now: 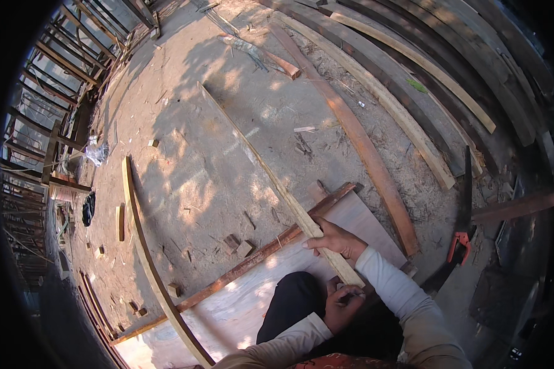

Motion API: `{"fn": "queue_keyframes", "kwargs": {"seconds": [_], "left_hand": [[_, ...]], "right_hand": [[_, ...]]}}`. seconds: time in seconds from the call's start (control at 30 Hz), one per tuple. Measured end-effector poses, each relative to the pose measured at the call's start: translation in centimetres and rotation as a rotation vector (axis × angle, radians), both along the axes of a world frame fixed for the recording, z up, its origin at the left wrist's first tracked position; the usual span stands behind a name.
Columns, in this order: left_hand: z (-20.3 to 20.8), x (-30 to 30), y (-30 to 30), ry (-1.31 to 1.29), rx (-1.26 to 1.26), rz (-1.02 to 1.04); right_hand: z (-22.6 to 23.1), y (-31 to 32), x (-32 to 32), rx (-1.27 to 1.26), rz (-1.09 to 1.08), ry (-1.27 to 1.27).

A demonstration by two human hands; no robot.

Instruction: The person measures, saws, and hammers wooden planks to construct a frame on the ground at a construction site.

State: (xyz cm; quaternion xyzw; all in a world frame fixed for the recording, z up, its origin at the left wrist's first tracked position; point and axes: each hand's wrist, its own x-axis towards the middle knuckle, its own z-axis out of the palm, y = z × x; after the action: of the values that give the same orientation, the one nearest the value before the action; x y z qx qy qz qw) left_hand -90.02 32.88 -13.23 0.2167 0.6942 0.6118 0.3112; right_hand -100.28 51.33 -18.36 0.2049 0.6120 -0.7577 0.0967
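A long, thin wooden batten slants across the middle, its far end out over the ground and its near end close to my body. My right hand is wrapped round it a little above the near end. At that near end my left hand is closed, its fingers curled against the wood. Whatever is in those fingers is too small and dark to make out. Under both hands lies a pale plywood sheet, with a reddish wooden strip along its far edge. My dark-clothed knee rests over the sheet.
A handsaw with a red handle stands at the right. Long planks are stacked at the far right, and a reddish board lies beside them. Another batten crosses the sheet's left part. Wood offcuts litter the ground.
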Motion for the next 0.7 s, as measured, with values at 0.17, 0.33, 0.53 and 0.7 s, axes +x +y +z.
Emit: {"fn": "queue_keyframes", "kwargs": {"seconds": [0.17,0.33,0.53,0.7], "left_hand": [[1.7,0.3,-2.8,-1.275,0.193,-0.071],[1.1,4.0,-5.6,-1.236,0.349,-0.322],[6.6,6.0,-5.1,-1.216,0.431,-0.103],[11.9,7.5,-6.4,-1.033,0.473,-0.132]], "right_hand": [[9.1,-3.8,11.6,0.544,0.057,-0.086],[14.1,-9.2,25.9,0.777,0.004,-0.011],[18.9,-17.0,39.7,0.943,-0.064,0.07],[19.2,-21.2,42.0,1.162,-0.198,0.041]]}}
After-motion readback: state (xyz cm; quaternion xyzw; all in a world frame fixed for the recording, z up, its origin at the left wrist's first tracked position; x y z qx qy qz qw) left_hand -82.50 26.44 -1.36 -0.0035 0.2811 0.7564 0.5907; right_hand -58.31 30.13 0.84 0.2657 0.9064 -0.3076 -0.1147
